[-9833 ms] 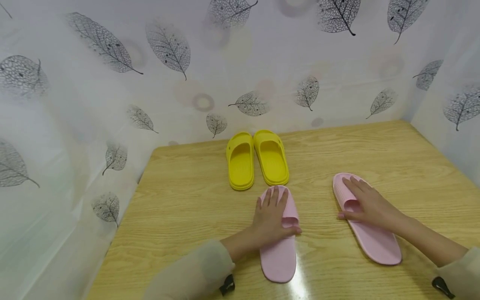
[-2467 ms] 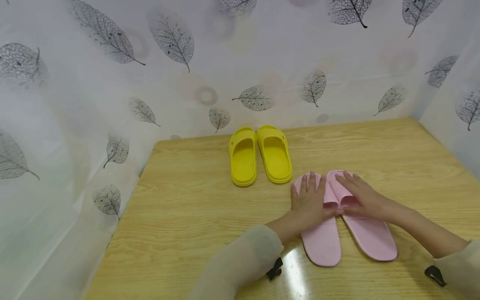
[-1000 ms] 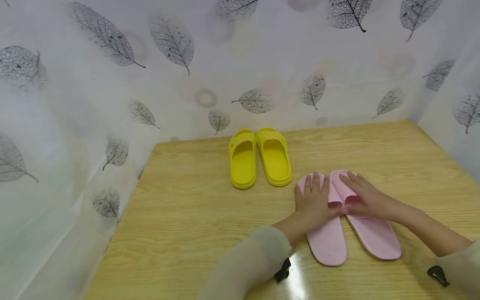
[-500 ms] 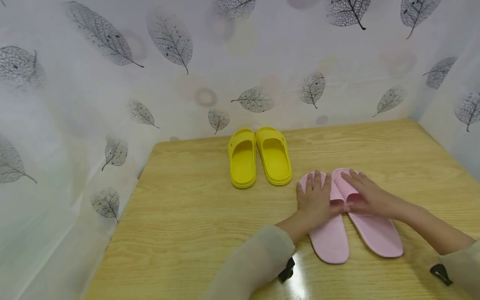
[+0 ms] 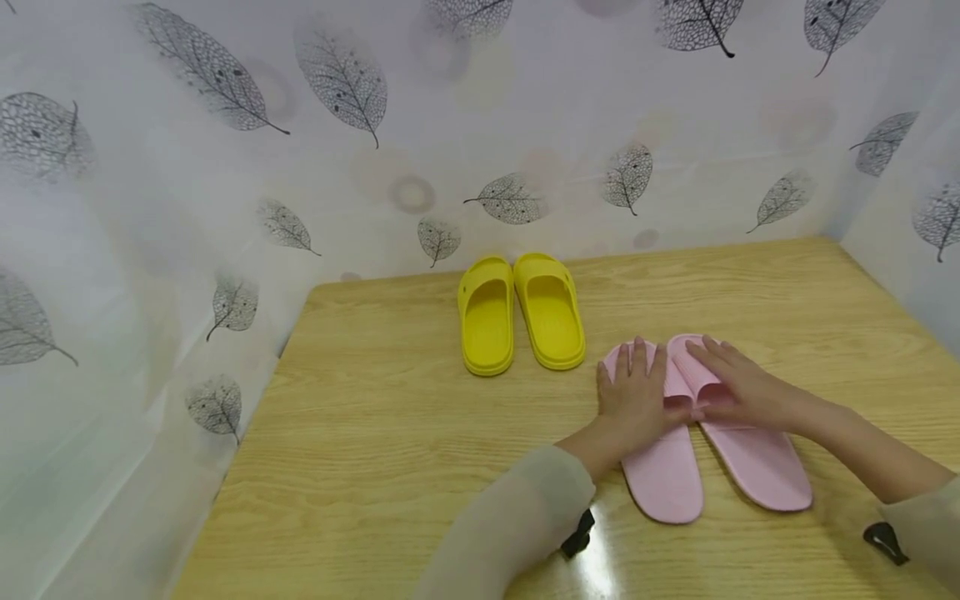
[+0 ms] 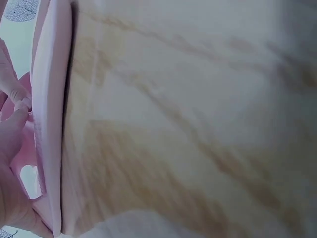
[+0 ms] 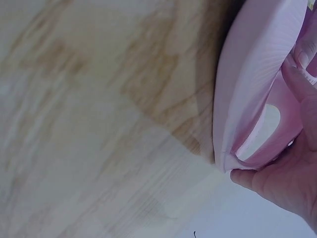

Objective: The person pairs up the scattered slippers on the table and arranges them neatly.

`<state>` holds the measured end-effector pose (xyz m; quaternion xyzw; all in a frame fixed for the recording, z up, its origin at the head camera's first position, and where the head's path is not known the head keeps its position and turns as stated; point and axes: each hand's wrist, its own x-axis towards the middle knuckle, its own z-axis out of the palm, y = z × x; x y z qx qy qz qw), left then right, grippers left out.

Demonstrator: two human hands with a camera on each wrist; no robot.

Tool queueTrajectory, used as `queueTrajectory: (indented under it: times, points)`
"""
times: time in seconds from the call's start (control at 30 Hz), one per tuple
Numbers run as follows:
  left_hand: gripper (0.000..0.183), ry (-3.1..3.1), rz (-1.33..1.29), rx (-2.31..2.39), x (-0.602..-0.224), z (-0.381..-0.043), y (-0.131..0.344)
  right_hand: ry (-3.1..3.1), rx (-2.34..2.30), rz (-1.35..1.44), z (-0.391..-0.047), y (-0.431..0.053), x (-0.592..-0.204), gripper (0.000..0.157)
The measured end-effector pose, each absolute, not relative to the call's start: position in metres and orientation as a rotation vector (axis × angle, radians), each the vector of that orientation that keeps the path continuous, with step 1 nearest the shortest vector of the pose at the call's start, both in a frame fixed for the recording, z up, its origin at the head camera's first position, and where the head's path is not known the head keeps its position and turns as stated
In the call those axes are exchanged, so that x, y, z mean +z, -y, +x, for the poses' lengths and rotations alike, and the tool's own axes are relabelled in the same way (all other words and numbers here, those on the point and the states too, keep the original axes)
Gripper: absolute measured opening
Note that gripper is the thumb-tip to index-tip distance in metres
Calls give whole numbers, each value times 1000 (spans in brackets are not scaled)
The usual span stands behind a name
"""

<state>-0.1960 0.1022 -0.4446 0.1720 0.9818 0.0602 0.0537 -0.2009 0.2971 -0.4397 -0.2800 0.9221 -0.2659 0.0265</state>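
A pair of pink slippers lies side by side on the right half of the table in the head view, toes touching and heels apart. On the left pink slipper [image 5: 667,483], my left hand [image 5: 633,404] rests flat over the strap with fingers spread. My right hand [image 5: 750,396] lies likewise across the strap of the right pink slipper [image 5: 772,475]. Both thumbs reach the inner edges, where their tips meet. Each wrist view has a slipper's pink sole edge on the tabletop. A yellow left slipper [image 5: 487,333] and a yellow right slipper [image 5: 553,329] stand farther back, untouched.
The wood-grain table [image 5: 390,442] ends at the back against a pale curtain [image 5: 540,125] with leaf prints, which also hangs along both sides. A black strap piece [image 5: 577,535] hangs below my left sleeve [image 5: 517,517].
Since the oldest frame, the left pink slipper has slid right under my left hand, up against the right one. Over the last second, both pink slippers have shifted slightly right and away.
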Motion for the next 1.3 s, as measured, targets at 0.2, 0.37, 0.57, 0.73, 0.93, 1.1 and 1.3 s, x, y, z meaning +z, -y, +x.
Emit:
queueTrajectory:
  times: [0.2, 0.37, 0.57, 0.73, 0.93, 1.1, 1.3]
  points:
    - [96, -2977, 531, 145, -443, -198, -103, -2853, -805, -839, -201, -299, -437, 99]
    - [98, -2958, 571, 131, -442, -202, -102, -2811, -752, -810, -201, -301, -430, 96]
    - [102, -2947, 686, 195, -437, -204, -96, -2764, -776, -832, -198, -306, -418, 97]
    - [107, -2906, 779, 194, -432, -198, -88, -2808, -745, -897, -189, -314, -415, 94]
    - [106, -2868, 874, 147, -423, -186, -76, -2914, -571, -1123, -181, -321, -415, 92]
    - [106, -2836, 1004, 70, -415, -178, -68, -2985, -462, -1385, -180, -323, -411, 84]
    - [100, -2750, 1187, -25, -411, -166, -60, -2973, -479, -1685, -177, -322, -412, 74]
